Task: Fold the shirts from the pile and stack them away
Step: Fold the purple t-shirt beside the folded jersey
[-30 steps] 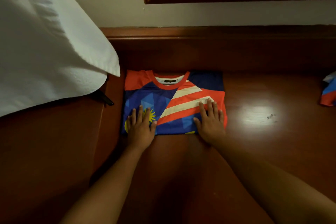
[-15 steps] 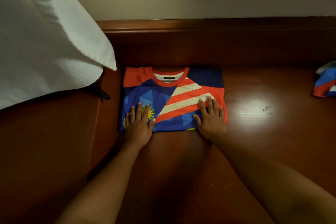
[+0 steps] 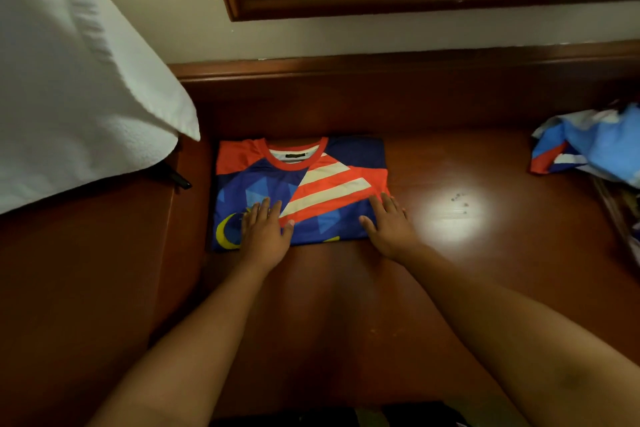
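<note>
Pressing flat was the step in hand in the head view, and doing it well meant keeping both palms low and sweeping outward from the middle so the folded jersey kept square edges and trapped no crease. It lay collar-away on the dark wooden surface, just right of the white bedding. The left hand rested on its near-left part, fingers straight and together, gripping nothing. The right hand lay flat over the near-right corner, fingertips on the fabric, heel on wood. A crumpled shirt pile waited well apart, far right.
</note>
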The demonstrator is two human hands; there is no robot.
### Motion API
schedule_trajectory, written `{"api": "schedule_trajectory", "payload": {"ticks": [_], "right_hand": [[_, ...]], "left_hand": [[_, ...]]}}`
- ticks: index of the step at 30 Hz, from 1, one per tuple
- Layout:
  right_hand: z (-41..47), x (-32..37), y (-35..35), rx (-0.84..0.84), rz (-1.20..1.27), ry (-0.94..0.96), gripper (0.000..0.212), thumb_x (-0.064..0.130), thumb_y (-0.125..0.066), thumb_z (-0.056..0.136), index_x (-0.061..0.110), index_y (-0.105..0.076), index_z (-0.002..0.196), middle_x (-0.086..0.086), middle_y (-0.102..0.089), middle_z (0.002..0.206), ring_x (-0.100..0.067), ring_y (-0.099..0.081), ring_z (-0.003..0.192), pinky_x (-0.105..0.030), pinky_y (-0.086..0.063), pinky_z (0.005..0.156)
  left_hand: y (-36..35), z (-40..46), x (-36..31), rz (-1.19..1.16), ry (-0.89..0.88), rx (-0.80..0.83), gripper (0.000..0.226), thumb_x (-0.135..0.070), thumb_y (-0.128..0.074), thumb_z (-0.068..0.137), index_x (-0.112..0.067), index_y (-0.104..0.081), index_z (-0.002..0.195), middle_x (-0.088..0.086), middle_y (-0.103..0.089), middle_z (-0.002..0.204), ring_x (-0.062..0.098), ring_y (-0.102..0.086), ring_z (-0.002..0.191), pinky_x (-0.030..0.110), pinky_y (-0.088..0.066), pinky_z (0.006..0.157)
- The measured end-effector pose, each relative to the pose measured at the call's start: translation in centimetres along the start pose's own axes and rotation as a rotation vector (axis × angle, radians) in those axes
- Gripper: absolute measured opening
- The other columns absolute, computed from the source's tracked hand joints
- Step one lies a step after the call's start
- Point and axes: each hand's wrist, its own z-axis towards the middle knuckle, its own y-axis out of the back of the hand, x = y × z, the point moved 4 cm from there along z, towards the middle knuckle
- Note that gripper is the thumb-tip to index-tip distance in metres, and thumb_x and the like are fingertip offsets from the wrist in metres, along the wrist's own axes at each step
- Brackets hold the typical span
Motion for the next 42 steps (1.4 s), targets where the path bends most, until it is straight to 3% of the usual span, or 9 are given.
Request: {"api": "schedule_trajectory", "payload": {"ticks": [9,18,26,32,37,42], "right_hand": [[-9.1,-10.1,6.5,-0.188,0.075,-0.048,0.056,0.045,-0.036,0.1,0.017,-0.03,0.148,-0.007,-0.022,0.158,-0.025,-0.019,0.145,-0.041,-0.021,0.116],[-23.3,-28.8,13.7,-0.365,0.149,-0.161,0.052,0.04,-0.042,0.1,0.011,-0.039,0.143,-0.011,-0.031,0.153,-0.025,-0.026,0.142,-0.041,-0.023,0.113],[-29.7,-41.1,18.4,-0.489,0.245,-0.265,0.052,0.038,-0.044,0.099,0.011,-0.04,0.143,-0.01,-0.034,0.152,-0.024,-0.026,0.142,-0.039,-0.022,0.113],[-27.5,-47.7,21.9,-0.508,0.177,-0.289,0.051,0.033,-0.048,0.098,0.008,-0.04,0.142,-0.014,-0.036,0.15,-0.03,-0.03,0.139,-0.044,-0.027,0.111],[-22.4,-51.1,24.9,-0.463,0.056,-0.268,0.06,0.038,-0.049,0.097,0.012,-0.03,0.147,-0.012,-0.025,0.155,-0.029,-0.021,0.143,-0.044,-0.022,0.115],[-17.9,-53.6,26.6,-0.389,0.001,-0.287,0.073,0.057,-0.053,0.088,0.019,-0.028,0.145,-0.01,-0.043,0.142,-0.03,-0.038,0.132,-0.045,-0.034,0.105]], "left_hand": [[-0.4,-5.0,-13.5,-0.027,-0.173,-0.005,0.055,-0.041,-0.04,0.098,-0.01,-0.039,0.144,0.012,-0.04,0.148,0.029,-0.032,0.138,0.037,-0.02,0.114],[-5.1,-14.4,-35.7,-0.09,-0.376,-0.001,0.05,-0.038,-0.043,0.1,-0.014,-0.041,0.143,0.008,-0.04,0.149,0.024,-0.031,0.14,0.041,-0.025,0.116],[-8.5,-18.5,-51.8,-0.108,-0.52,0.028,0.049,-0.039,-0.047,0.097,-0.016,-0.045,0.139,0.004,-0.049,0.141,0.02,-0.041,0.132,0.036,-0.033,0.11],[-11.5,-16.2,-59.0,-0.144,-0.511,0.13,0.049,-0.036,-0.049,0.096,-0.015,-0.043,0.14,0.006,-0.047,0.142,0.023,-0.042,0.13,0.035,-0.036,0.104],[-15.1,-11.8,-63.4,-0.311,-0.374,0.286,0.053,-0.034,-0.055,0.095,-0.01,-0.041,0.14,0.011,-0.048,0.139,0.027,-0.046,0.126,0.034,-0.039,0.099],[-19.5,-7.2,-66.1,-0.685,-0.2,0.409,0.071,-0.06,-0.065,0.073,-0.022,-0.049,0.13,-0.003,-0.062,0.122,0.023,-0.061,0.11,0.046,-0.051,0.094]]}}
